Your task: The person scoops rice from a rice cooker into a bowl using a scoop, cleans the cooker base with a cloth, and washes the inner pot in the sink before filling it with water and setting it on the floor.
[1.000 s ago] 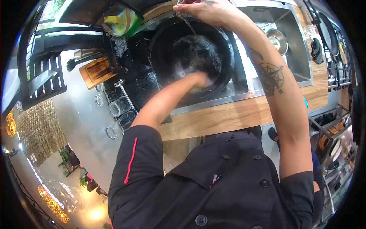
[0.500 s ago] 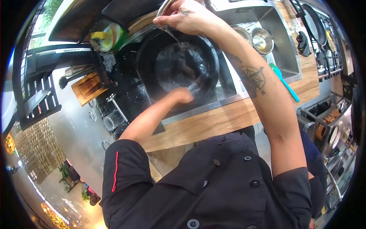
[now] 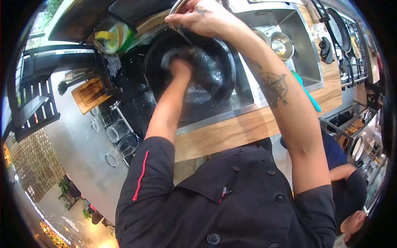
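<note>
- A kitchen, with a wooden tabletop (image 3: 231, 131) running along the front of a steel sink (image 3: 245, 96).
- A large, round black pan (image 3: 204, 80) sits in the near-left basin, its inside wet and shiny.
- The left hand (image 3: 180, 67) reaches down inside the pan, over its left part; it is blurred, so whether it is open or closed, or holds anything, I cannot tell.
- The right hand (image 3: 193, 17) is above the pan's far edge, fingers curled around a metal spout (image 3: 177, 7) partly cut off by the top of the view.
- A thin stream of water (image 3: 185, 37) falls from there into the pan.
- In the right-hand basin area, metal bowls (image 3: 282, 46) stand near a turquoise utensil (image 3: 309, 96).
- A green container (image 3: 114, 38) stands beyond the pan's left side.
</note>
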A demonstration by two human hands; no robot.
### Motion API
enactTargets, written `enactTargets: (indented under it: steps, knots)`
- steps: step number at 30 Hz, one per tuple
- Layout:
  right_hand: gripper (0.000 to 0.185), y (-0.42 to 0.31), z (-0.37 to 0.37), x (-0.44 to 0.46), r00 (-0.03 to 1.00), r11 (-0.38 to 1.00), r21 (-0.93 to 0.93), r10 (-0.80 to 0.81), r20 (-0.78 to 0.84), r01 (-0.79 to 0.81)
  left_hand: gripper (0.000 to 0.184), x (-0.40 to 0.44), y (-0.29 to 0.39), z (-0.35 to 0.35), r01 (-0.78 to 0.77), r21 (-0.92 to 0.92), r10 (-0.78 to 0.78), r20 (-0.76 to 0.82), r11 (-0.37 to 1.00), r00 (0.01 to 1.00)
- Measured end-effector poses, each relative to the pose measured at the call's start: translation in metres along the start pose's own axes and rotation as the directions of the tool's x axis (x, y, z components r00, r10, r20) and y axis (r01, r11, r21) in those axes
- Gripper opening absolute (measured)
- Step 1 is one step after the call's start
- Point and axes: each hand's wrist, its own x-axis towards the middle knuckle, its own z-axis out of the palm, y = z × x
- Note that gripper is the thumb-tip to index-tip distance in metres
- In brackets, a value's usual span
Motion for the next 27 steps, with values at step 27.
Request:
enactTargets:
  steps: [27]
  knots:
    - [0.045, -0.021, -0.01, -0.008, 0.93, 0.887, 0.292, 0.365, 0.025, -0.356, 0.027, -0.094, 0.118, 0.009, -0.279, -0.206, 0.303, 0.094, 0.938, 0.949]
